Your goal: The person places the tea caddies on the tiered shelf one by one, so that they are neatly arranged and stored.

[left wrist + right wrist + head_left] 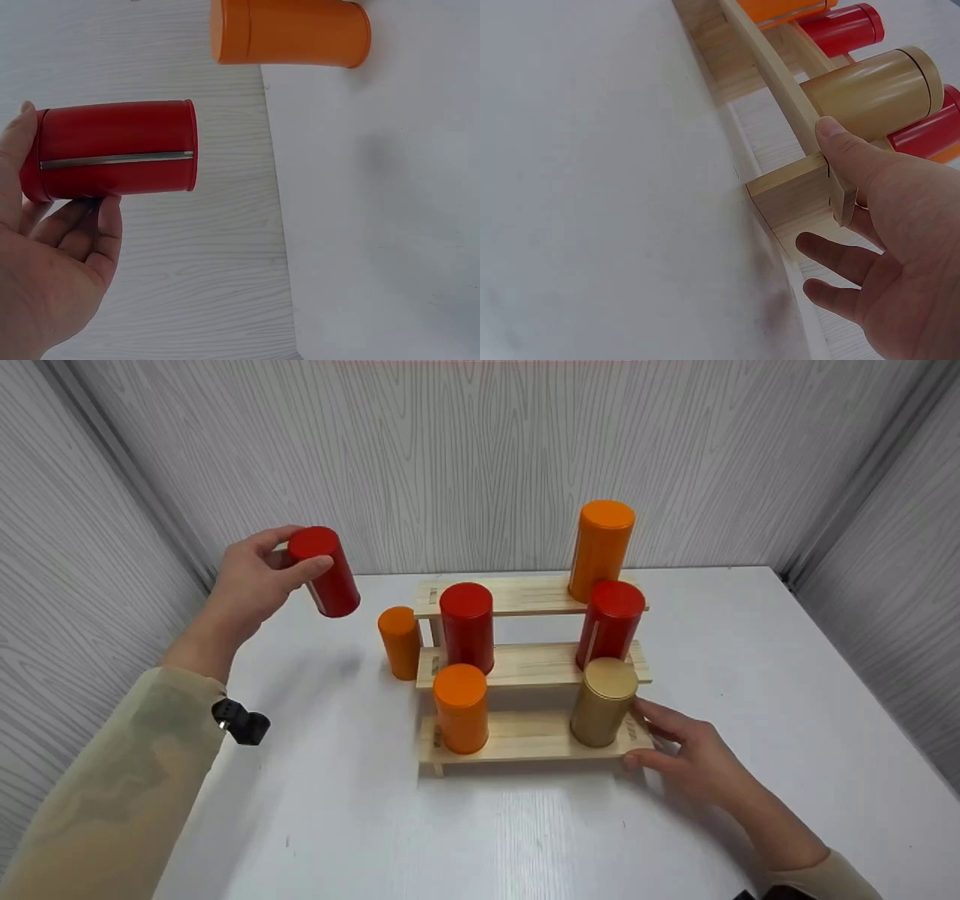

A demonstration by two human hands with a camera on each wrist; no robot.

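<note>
My left hand (pixel 251 577) holds a red lidded tin canister (pixel 335 585) in the air, left of a three-step wooden rack (pixel 529 735). Thumb and fingers grip it near the lid, and a silvery seam runs along its side in the left wrist view. My right hand (pixel 701 754) pinches the right end of the rack's lowest board, thumb in front, beside a gold canister (pixel 602 716). An orange canister (pixel 463 724) stands at that board's left end. The middle step bears a red canister (pixel 469 634) on the left and another red canister (pixel 611 626) on the right.
On the rack's top step, at the right, stands an orange canister (pixel 600 551). Another orange canister (pixel 401 649) is on the white table (pixel 525 832), close to the rack's left side. Grey wood-grain panels (pixel 420 457) enclose the table at the back and sides.
</note>
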